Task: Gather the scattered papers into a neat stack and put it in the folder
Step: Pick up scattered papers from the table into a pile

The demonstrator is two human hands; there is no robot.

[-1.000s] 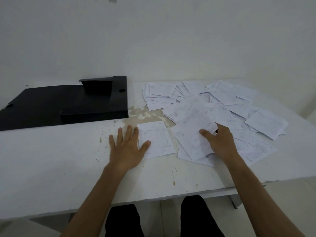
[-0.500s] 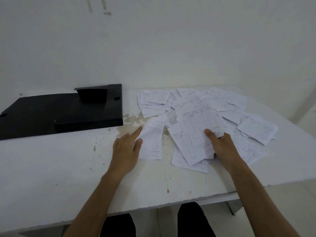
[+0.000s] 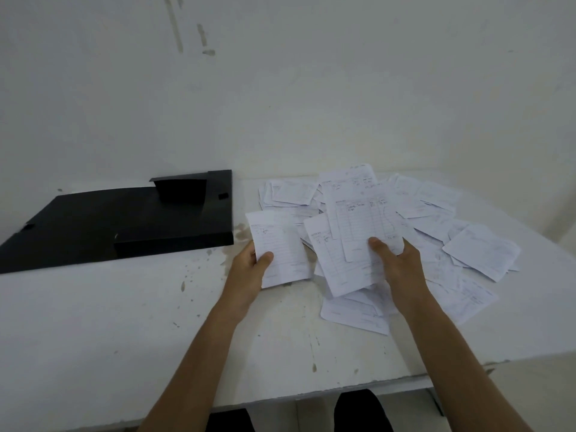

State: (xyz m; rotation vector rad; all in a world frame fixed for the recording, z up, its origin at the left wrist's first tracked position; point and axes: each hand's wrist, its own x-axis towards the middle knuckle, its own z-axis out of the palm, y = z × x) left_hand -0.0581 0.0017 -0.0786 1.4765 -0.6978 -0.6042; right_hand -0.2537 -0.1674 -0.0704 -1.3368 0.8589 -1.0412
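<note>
Head view: two bare hands up over a white table [image 3: 124, 338], paper in both, and most of the pile not yet gathered.
Left hand [image 3: 249, 271]: closed on a single sheet [image 3: 280, 247], thumb on top, fingers behind, at about 10 o'clock from the view's centre-bottom.
Right hand [image 3: 396, 265]: clamped on a fanned bunch of sheets [image 3: 358, 235], thumb pressing the front, corners splayed at different angles.
Loose papers [image 3: 480, 254]: spread over the table from 12 to 3 o'clock of the right hand, overlapping, some under the held bunch.
Folder [image 3: 124, 222]: black, lying open and flat at 9 to 10 o'clock of the left hand, well apart from the pile, nothing in it.
Risk, slipping: the bunch is pinched near its lower edge only, so a sheet could slide out of the fan, I'd say.
Risk, creasing: merging the single sheet into an unsquared fan could bend corners.
Risk, sweeping: the right wrist sits just over loose sheets near the front edge; a drag could push them off.
In the way: the folder's raised flap [image 3: 182, 191] stands up at its far side, and may snag a stack going in.
Surroundings: stained tabletop, bare wall behind, dark trousers below the edge.
</note>
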